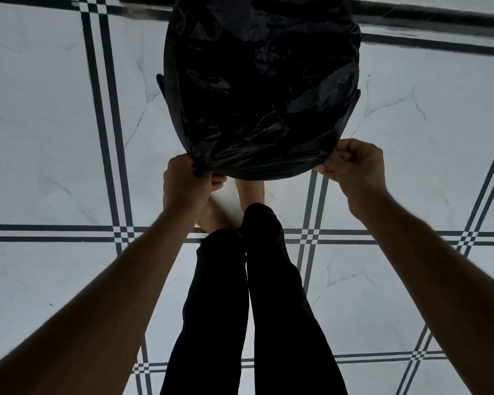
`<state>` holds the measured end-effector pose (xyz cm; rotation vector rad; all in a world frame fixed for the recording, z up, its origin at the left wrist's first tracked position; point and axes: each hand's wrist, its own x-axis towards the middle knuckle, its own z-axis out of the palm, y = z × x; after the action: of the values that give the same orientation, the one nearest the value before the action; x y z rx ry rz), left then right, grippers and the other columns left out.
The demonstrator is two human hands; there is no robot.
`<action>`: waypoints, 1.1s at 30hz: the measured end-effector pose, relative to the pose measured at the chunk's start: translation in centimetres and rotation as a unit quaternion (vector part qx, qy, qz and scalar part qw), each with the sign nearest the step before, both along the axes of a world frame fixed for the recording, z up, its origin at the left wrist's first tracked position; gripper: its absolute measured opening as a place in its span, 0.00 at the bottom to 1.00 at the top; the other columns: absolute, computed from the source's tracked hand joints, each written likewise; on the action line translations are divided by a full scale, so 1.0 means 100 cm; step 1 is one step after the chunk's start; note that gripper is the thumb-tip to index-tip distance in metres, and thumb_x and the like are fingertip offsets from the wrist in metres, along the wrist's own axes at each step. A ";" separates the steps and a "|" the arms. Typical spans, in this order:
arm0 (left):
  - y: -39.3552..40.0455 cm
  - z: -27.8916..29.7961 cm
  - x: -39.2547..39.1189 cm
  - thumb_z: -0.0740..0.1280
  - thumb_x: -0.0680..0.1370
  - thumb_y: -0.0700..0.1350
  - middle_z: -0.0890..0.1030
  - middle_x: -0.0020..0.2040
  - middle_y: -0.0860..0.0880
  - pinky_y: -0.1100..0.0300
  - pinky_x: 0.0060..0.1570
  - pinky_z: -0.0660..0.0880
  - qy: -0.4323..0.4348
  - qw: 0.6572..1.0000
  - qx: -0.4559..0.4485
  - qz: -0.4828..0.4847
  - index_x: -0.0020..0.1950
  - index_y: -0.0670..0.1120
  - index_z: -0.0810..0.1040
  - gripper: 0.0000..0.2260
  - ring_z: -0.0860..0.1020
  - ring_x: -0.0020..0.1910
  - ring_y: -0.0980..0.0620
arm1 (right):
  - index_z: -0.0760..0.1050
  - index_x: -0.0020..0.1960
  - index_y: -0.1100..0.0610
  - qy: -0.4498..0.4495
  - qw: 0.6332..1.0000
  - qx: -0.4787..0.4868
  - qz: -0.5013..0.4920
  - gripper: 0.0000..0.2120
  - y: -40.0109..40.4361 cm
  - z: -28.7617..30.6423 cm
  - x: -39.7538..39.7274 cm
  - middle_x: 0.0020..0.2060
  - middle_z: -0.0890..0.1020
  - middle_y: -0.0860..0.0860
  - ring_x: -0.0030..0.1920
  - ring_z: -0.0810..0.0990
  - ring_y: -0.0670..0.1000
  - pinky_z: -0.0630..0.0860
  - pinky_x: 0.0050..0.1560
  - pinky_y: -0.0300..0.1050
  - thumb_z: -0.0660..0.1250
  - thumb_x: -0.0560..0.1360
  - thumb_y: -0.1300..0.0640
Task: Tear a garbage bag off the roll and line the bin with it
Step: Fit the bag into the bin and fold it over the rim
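Note:
A black garbage bag [263, 81] billows out wide in front of me, filling the upper middle of the head view. My left hand [187, 181] grips its near edge on the left side. My right hand [354, 163] pinches the same edge on the right side. The near edge is stretched between my two hands. The bag hides whatever lies behind or under it; no bin and no roll show.
Below is a white tiled floor [54, 138] with dark double stripes. My legs in dark trousers [254, 280] and bare feet [248, 192] stand just under the bag's near edge. A dark band [439, 15] runs along the far edge of the floor.

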<state>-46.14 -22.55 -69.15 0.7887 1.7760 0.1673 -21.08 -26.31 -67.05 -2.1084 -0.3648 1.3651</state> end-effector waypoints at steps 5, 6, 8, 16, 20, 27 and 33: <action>0.003 -0.007 -0.006 0.66 0.76 0.36 0.86 0.34 0.47 0.48 0.51 0.83 -0.008 1.000 -0.023 0.000 0.42 0.43 0.82 0.07 0.87 0.37 0.50 | 0.79 0.44 0.64 -0.003 0.999 -0.025 -0.028 0.10 -0.001 -0.014 0.003 0.38 0.78 0.63 0.39 0.80 0.57 0.82 0.41 0.40 0.64 0.75 0.76; 0.004 -0.011 -0.007 0.68 0.75 0.35 0.86 0.33 0.48 0.47 0.51 0.83 -0.005 1.000 -0.029 0.001 0.41 0.43 0.82 0.06 0.87 0.37 0.50 | 0.80 0.43 0.63 -0.010 0.999 -0.035 -0.026 0.10 0.000 -0.017 0.005 0.37 0.80 0.61 0.37 0.81 0.54 0.82 0.40 0.39 0.64 0.75 0.75; 0.007 -0.017 -0.009 0.70 0.73 0.34 0.86 0.32 0.50 0.47 0.50 0.83 -0.006 0.999 -0.032 0.001 0.40 0.44 0.82 0.06 0.87 0.36 0.50 | 0.80 0.42 0.63 -0.017 0.999 -0.043 -0.005 0.11 0.002 -0.022 0.008 0.37 0.82 0.59 0.35 0.82 0.51 0.82 0.40 0.38 0.64 0.76 0.75; 0.011 -0.023 -0.034 0.72 0.76 0.39 0.85 0.41 0.44 0.54 0.48 0.84 0.017 0.994 -0.073 0.080 0.41 0.45 0.82 0.04 0.86 0.42 0.48 | 0.78 0.51 0.62 -0.019 0.990 -0.122 -0.062 0.05 0.005 -0.029 0.001 0.43 0.84 0.59 0.41 0.84 0.55 0.85 0.47 0.48 0.66 0.77 0.68; 0.031 0.001 -0.050 0.64 0.82 0.39 0.84 0.47 0.45 0.58 0.48 0.82 -0.049 0.989 -0.078 0.117 0.46 0.46 0.80 0.08 0.84 0.45 0.48 | 0.75 0.58 0.61 -0.066 0.981 -0.113 -0.145 0.11 0.011 -0.003 -0.003 0.40 0.80 0.55 0.38 0.79 0.52 0.80 0.40 0.42 0.58 0.78 0.68; 0.050 0.039 -0.048 0.65 0.81 0.41 0.84 0.47 0.47 0.55 0.56 0.80 -0.120 0.985 -0.058 0.110 0.50 0.47 0.81 0.05 0.84 0.51 0.46 | 0.78 0.54 0.54 -0.271 0.958 -0.072 -0.058 0.14 0.034 0.034 -0.009 0.42 0.80 0.45 0.43 0.78 0.48 0.77 0.50 0.45 0.59 0.72 0.63; 0.051 0.031 -0.035 0.69 0.80 0.47 0.84 0.48 0.46 0.55 0.53 0.82 -0.075 0.993 -0.007 0.091 0.55 0.45 0.80 0.08 0.85 0.50 0.47 | 0.80 0.49 0.55 -0.323 0.929 0.044 0.177 0.14 0.077 0.028 -0.039 0.49 0.83 0.51 0.50 0.80 0.49 0.73 0.54 0.39 0.59 0.71 0.62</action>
<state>-49.67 -17.49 -66.05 0.5876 1.7017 0.3255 -25.00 -18.65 -64.29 -2.4499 -1.0936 0.7573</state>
